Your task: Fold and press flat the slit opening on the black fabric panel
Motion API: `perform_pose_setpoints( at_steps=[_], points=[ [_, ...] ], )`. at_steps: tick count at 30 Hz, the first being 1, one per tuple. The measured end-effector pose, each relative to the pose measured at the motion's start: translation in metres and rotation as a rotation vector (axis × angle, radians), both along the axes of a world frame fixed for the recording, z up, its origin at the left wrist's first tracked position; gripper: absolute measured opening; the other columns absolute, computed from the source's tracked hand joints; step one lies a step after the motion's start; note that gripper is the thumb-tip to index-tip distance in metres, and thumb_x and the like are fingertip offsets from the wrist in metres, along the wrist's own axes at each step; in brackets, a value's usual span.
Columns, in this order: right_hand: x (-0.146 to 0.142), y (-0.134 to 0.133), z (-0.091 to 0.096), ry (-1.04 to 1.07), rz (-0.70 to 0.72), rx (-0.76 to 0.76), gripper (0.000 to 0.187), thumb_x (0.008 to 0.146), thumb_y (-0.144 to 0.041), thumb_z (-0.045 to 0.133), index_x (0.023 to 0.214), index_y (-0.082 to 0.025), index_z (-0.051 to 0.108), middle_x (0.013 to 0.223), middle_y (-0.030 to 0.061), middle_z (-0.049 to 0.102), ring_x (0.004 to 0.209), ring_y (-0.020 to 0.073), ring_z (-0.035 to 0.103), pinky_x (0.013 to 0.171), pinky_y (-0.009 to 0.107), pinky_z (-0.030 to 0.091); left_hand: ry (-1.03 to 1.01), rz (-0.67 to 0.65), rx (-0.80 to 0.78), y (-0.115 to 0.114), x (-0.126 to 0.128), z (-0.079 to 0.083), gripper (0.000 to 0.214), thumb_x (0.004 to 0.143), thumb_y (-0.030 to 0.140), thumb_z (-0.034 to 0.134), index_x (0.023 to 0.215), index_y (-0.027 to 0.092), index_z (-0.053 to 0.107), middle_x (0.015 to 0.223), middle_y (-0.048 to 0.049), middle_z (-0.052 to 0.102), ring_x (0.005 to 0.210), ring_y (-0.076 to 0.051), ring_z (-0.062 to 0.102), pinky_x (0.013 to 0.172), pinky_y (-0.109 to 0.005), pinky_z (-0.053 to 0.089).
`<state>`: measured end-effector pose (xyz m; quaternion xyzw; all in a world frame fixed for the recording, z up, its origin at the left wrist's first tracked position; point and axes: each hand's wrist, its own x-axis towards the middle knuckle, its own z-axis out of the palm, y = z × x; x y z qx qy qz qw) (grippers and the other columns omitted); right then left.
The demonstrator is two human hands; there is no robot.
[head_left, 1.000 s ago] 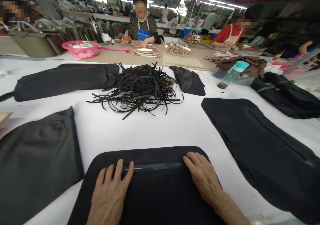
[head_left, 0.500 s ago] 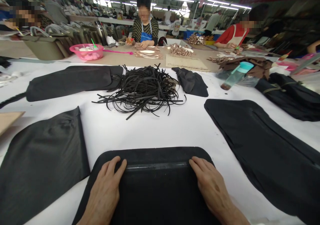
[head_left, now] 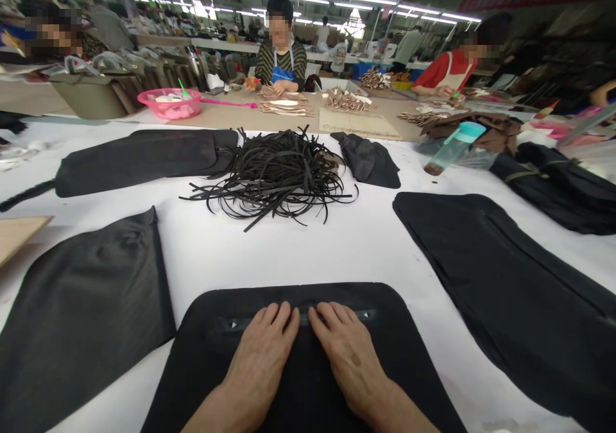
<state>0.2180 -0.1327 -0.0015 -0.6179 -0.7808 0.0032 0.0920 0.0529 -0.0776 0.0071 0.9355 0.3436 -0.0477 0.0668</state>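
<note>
A black panel, laid at the near edge of the white table, is pressed flat by the left hand and right hand, side by side, fingers open, nothing gripped.

**Hands close in to the middle of the panel**

A second ago the left hand and right hand lay well apart, one at each end of the glossy strip along the black panel at lower centre; now they lie flat just beside each other at mid-frame, fingers covering the strip's middle, only its two ends showing; the background has slid slightly down and right in the frame.
</note>
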Motion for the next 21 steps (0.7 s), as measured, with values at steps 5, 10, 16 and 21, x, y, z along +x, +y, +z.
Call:
perform_pose_setpoints(
  at_steps=[5,10,16,21],
  points=[
    [0.01,-0.008,-0.004,-0.01,-0.021,0.011,0.044,0.073,-0.002,0.064,0.114,-0.013,0.056,0.104,0.0075,0.058,0.095,0.0245,0.05,0.086,0.036,0.044,0.045,-0.017,0.072,-0.004,0.001,0.001,0.054,0.077,0.0,0.038,0.129,0.017,0.044,0.124,-0.0118,0.054,0.109,-0.027,0.051,0.092,-0.041,0.044],
    [0.003,-0.006,-0.002,-0.052,-0.046,0.016,0.045,0.071,-0.002,0.062,0.115,-0.013,0.056,0.101,0.0074,0.059,0.09,0.0251,0.051,0.081,0.038,0.047,0.029,0.004,0.165,-0.008,0.012,-0.003,0.062,0.076,0.002,0.044,0.134,0.024,0.037,0.122,-0.0137,0.053,0.107,-0.03,0.052,0.088,-0.046,0.046],
    [0.022,-0.012,0.001,-0.063,-0.056,-0.014,0.042,0.076,-0.004,0.059,0.117,-0.014,0.055,0.105,0.0074,0.058,0.093,0.0245,0.051,0.085,0.037,0.045,0.048,-0.015,0.172,-0.003,-0.001,-0.003,0.062,0.071,-0.004,0.038,0.127,0.021,0.048,0.12,-0.0107,0.057,0.104,-0.027,0.054,0.089,-0.042,0.047],
    [0.057,-0.03,-0.001,-0.083,-0.153,0.003,0.042,0.076,0.003,0.052,0.116,-0.012,0.056,0.105,0.01,0.057,0.095,0.025,0.051,0.085,0.037,0.046,-0.002,-0.003,0.366,0.001,-0.042,-0.015,0.061,0.066,-0.01,0.034,0.117,0.015,0.058,0.114,-0.011,0.062,0.1,-0.026,0.058,0.084,-0.037,0.051]
  ],
)
